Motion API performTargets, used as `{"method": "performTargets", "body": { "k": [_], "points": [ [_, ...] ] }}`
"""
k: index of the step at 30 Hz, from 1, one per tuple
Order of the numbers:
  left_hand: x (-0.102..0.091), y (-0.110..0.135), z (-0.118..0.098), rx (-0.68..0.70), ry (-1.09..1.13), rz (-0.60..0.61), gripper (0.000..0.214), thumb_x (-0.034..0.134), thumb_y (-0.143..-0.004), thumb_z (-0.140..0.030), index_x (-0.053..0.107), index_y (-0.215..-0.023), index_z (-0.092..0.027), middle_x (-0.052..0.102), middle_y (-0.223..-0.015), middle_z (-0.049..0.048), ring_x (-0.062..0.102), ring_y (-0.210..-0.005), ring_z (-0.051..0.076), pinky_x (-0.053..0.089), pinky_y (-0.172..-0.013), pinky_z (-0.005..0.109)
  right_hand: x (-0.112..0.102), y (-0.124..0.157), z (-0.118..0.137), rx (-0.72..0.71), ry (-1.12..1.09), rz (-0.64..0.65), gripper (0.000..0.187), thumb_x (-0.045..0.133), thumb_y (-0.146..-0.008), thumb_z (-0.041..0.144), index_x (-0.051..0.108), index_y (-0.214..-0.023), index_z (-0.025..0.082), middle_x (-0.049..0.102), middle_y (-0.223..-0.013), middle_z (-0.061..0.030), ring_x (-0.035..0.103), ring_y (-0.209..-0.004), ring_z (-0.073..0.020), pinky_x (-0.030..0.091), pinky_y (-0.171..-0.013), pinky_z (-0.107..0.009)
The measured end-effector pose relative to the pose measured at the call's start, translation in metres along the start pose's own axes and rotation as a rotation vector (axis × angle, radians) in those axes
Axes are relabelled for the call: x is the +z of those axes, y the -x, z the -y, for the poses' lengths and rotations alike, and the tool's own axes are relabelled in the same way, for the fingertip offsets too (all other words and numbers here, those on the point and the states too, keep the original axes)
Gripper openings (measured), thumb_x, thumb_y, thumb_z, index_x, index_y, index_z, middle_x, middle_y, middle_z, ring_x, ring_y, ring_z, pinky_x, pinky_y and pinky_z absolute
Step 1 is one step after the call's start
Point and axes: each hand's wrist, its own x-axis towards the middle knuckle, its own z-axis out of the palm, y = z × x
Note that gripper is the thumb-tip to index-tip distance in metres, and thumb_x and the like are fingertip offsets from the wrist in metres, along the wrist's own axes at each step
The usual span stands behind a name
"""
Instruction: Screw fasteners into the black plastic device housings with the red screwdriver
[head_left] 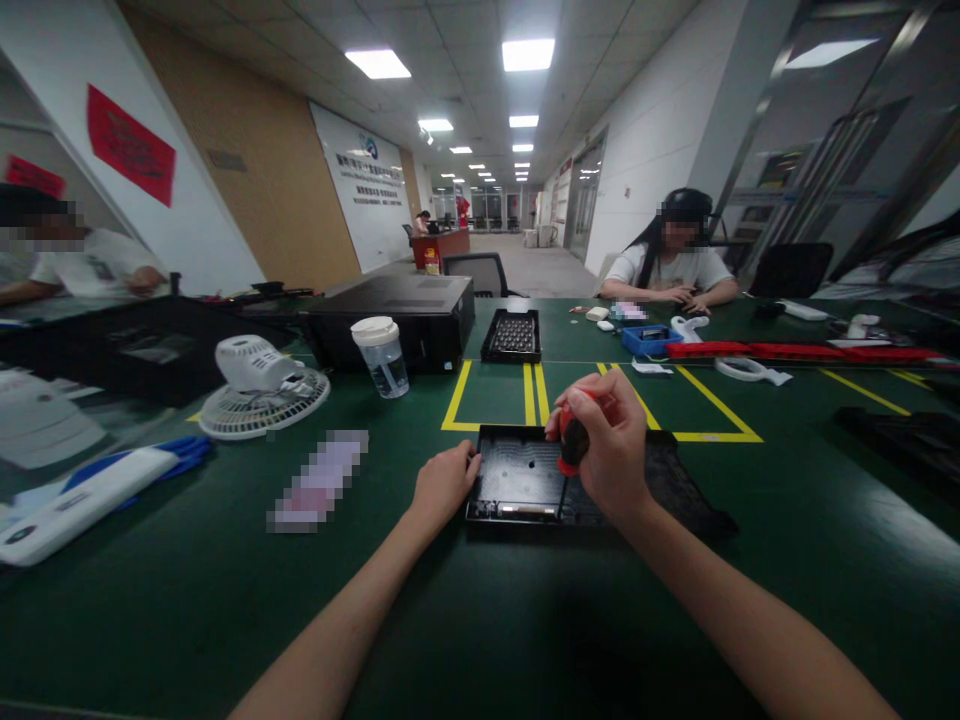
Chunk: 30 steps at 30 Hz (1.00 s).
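A shallow black plastic panel (pixel 517 480) with raised edges lies flat on the green table in front of me. My right hand (pixel 616 440) is wrapped round a red and black screwdriver (pixel 574 440), held upright over the panel. Its shaft points down at the panel near the middle; whether the tip touches a screw I cannot make out. My left hand (pixel 445 478) rests at the panel's left edge, fingers against the rim. A silvery strip (pixel 527 511) shows along the panel's near side. My right hand hides part of the panel.
Beyond the panel stand a black tray of small round parts (pixel 512 337), a lidded water cup (pixel 381 358) and a large black case (pixel 405 300). A white fan (pixel 262 388) lies left. Yellow tape (pixel 720 437) marks the green table (pixel 420 620). A person sits across, near a blue bin (pixel 649 341).
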Motion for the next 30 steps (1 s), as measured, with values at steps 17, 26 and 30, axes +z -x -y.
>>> {"method": "performTargets", "body": {
  "k": [17, 26, 30],
  "points": [
    [0.0008, -0.0006, -0.0006, 0.011, 0.01, -0.015, 0.029, 0.033, -0.086, -0.043, 0.054, -0.093, -0.024, 0.066, -0.082, 0.0037, 0.061, -0.075, 0.019, 0.042, -0.063, 0.026, 0.0026, 0.0051, 0.0006, -0.032, 0.143, -0.147, 0.018, 0.059, -0.078, 0.025, 0.041, -0.08, 0.02, 0.046, -0.059, 0.0072, 0.049, -0.047, -0.0069, 0.041, -0.044, -0.019],
    [0.0024, 0.0, -0.0006, 0.024, 0.022, -0.034, 0.029, 0.033, -0.087, -0.044, 0.054, -0.093, -0.024, 0.066, -0.082, 0.0037, 0.062, -0.075, 0.019, 0.042, -0.063, 0.026, 0.0024, 0.0058, 0.0008, 0.06, 0.156, -0.143, 0.02, 0.06, -0.075, 0.027, 0.042, -0.083, 0.021, 0.046, -0.069, 0.0059, 0.045, -0.048, -0.0052, 0.038, -0.045, -0.019],
    [0.0006, 0.0005, -0.0019, 0.007, 0.017, -0.02, 0.029, 0.034, -0.087, -0.043, 0.054, -0.094, -0.024, 0.066, -0.083, 0.0046, 0.062, -0.075, 0.019, 0.042, -0.063, 0.026, -0.0018, 0.003, 0.0017, 0.123, 0.062, -0.073, 0.019, 0.039, -0.084, 0.033, 0.051, -0.084, 0.019, 0.047, -0.06, 0.0036, 0.044, -0.048, -0.0082, 0.035, -0.045, -0.02]
  ]
}}
